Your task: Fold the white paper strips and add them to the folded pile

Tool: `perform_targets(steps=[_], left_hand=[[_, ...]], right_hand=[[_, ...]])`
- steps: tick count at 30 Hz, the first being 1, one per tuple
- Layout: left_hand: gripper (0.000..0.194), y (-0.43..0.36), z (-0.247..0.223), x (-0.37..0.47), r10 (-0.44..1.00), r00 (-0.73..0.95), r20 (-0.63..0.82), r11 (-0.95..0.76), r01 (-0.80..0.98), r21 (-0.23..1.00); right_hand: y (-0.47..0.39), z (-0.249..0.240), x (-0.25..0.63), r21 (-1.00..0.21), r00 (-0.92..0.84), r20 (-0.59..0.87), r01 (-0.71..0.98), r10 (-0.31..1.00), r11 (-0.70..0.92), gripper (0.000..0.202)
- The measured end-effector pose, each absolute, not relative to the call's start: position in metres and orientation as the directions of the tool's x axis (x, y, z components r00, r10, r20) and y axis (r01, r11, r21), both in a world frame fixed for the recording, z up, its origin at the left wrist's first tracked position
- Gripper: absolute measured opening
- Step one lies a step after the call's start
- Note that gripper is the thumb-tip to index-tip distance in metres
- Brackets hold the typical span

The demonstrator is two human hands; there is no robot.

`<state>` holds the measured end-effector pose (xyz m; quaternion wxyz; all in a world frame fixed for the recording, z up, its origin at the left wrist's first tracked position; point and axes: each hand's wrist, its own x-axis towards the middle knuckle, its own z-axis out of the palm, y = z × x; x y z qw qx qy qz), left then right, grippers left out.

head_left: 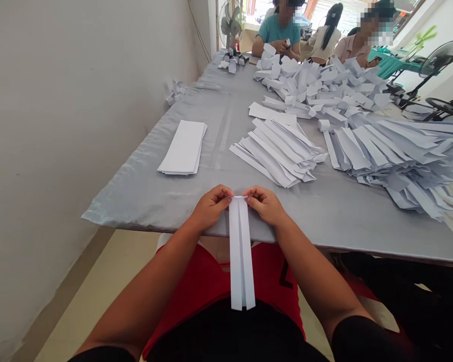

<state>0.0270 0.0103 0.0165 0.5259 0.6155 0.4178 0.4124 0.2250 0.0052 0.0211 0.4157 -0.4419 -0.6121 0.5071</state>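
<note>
Between my two hands is a long white folded paper strip (235, 251), its sides folded in toward a seam down the middle. My left hand (213, 205) pinches the far end at its left corner. At the right corner of that same end, my right hand (265, 203) pinches with thumb and fingers. The strip's near end hangs past the table edge, over my lap. Beyond my left hand lies a neat stack of flat white paper (181, 148). Ahead and to the right is a fanned pile of folded paper strips (277, 153).
A grey cloth covers the table (136, 186), with a wall (79, 100) along its left. A larger heap of strips (396, 156) lies at right, and loose folded paper (317, 85) is heaped toward the back. Several people sit at the far end, near a fan (231, 22).
</note>
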Motion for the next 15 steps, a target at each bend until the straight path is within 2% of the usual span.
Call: perform_targets(steps=[6,11,15], left_hand=[[0.023,0.009,0.019,0.025,0.969,0.247,0.024,-0.044,0.075,0.996],[0.029,0.010,0.016,0.027,0.968,0.236,0.082,-0.097,0.053,0.994],[0.034,0.010,0.014,0.027,0.964,0.248,0.099,-0.118,0.064,0.991]], right_hand=[[0.005,0.021,0.227,-0.995,-0.264,0.026,0.089,0.964,0.051,0.025],[0.009,0.013,0.225,-0.999,-0.255,0.014,0.040,0.967,0.025,0.036],[0.009,0.011,0.225,-0.995,-0.259,0.035,0.080,0.965,0.058,0.035]])
